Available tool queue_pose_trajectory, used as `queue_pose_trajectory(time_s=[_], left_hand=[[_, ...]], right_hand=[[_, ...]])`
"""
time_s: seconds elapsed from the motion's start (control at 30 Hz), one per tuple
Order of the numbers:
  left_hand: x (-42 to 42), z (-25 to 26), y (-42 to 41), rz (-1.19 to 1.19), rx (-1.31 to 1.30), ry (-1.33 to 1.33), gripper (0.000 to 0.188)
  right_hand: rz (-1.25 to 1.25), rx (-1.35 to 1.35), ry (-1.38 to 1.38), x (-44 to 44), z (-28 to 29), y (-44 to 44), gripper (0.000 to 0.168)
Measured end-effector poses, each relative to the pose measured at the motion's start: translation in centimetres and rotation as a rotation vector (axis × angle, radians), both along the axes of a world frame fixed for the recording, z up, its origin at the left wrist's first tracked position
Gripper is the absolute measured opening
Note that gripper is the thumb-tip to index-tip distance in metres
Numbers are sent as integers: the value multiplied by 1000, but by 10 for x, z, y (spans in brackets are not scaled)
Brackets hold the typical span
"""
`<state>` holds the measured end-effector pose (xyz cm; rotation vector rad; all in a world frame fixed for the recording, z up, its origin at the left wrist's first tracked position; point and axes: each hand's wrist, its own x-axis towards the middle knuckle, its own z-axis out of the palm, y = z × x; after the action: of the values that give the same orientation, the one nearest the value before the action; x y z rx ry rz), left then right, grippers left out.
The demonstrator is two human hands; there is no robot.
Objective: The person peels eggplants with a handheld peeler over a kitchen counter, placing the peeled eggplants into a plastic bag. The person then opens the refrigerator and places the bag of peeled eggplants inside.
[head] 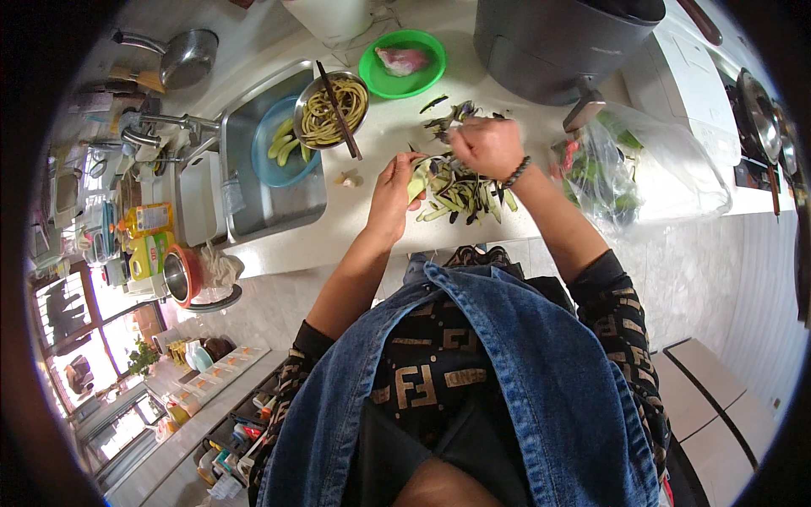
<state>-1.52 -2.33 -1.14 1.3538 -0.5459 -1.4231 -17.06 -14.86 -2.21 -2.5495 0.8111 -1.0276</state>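
Note:
My left hand (394, 198) grips a pale green, partly peeled vegetable (419, 179), perhaps an eggplant, over the counter's front part. Just right of it, my right hand (488, 147) is curled into a fist, slightly blurred; whatever tool it may hold is hidden. Green and dark purple peel strips (466, 199) lie in a heap under and between my hands, with more dark peelings (459, 114) behind. Peeled green vegetables (282, 147) rest in a blue basin (263, 161) in the sink. A metal bowl (310, 138) of long, cooked-looking strands has dark chopsticks (336, 104) across it.
A green plastic bowl (367, 79) holds wrapped raw meat (404, 61). Garlic (347, 180) lies beside the steel sink (310, 212). A large grey air fryer (538, 57) stands at the back right, near a clear plastic bag (671, 165) with vegetables. The counter's front edge runs before me.

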Motion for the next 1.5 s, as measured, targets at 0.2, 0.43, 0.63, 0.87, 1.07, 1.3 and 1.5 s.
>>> queue_pose_trajectory(time_s=[0.2, 0.43, 0.63, 0.87, 1.07, 1.3, 1.5], left_hand=[[0, 13, 3, -51, 12, -16, 37], [0, -5, -2, 20, -86, -193, 35], [3, -4, -2, -8, -152, -254, 26], [3, 8, -6, -64, -399, -1005, 15], [2, 9, -4, -104, -584, -867, 12], [5, 10, -6, -177, -597, -1158, 13], [-2, 16, -7, -37, -495, -601, 28]], right_hand=[[-142, -36, 131, -24, -33, -27, 35], [-48, 81, -17, -6, -8, -10, 34], [-73, 102, 191, -14, -18, -19, 35], [5, 176, 58, -17, -7, -17, 38], [1, 61, 208, -23, -33, -29, 36], [159, 111, 94, -13, 2, -17, 31], [-48, 133, 376, -35, -36, -43, 39]])
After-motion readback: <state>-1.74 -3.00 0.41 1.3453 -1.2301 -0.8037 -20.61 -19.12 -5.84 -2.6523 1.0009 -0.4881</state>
